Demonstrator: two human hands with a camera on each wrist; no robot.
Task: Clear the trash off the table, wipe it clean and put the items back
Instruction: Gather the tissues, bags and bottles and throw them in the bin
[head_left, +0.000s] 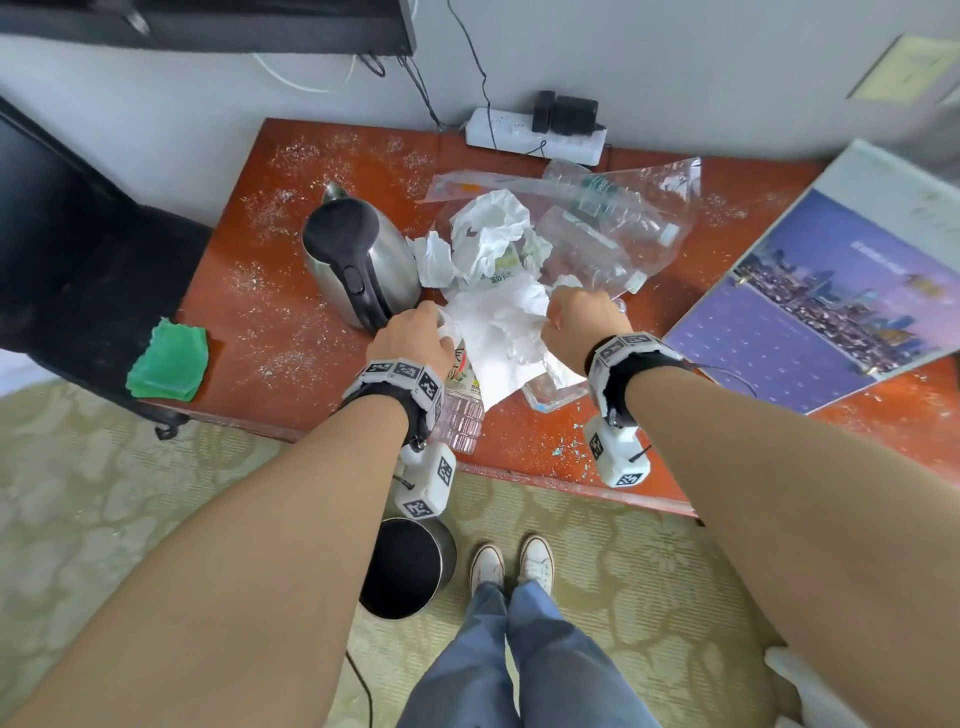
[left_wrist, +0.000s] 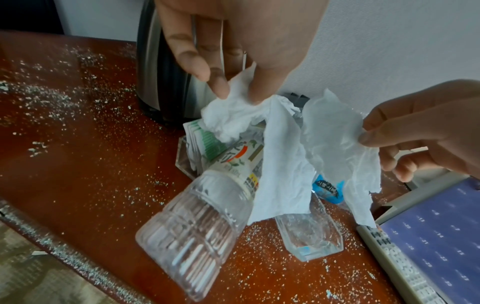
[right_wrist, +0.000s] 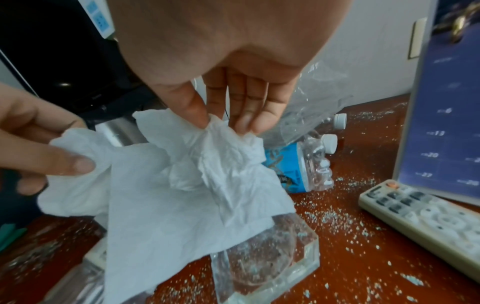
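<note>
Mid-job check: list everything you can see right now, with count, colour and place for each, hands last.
table: one, red-brown, dusted with pale crumbs
kettle: one, steel and black, left of the trash pile
tissues: several, white, mid-table; one lifted by both hands
plastic bottles: at least four, clear, lying in the pile
plastic bag: one, clear, over the far bottles
glass ashtray: one, clear, under the lifted tissue
remote: one, beige, by the calendar
calendar: one, purple, right side
cloth: one, green, left edge
power strip: one, white, far edge
bin: one, metal, on the floor
left hand, right hand: each pinching the tissue
</note>
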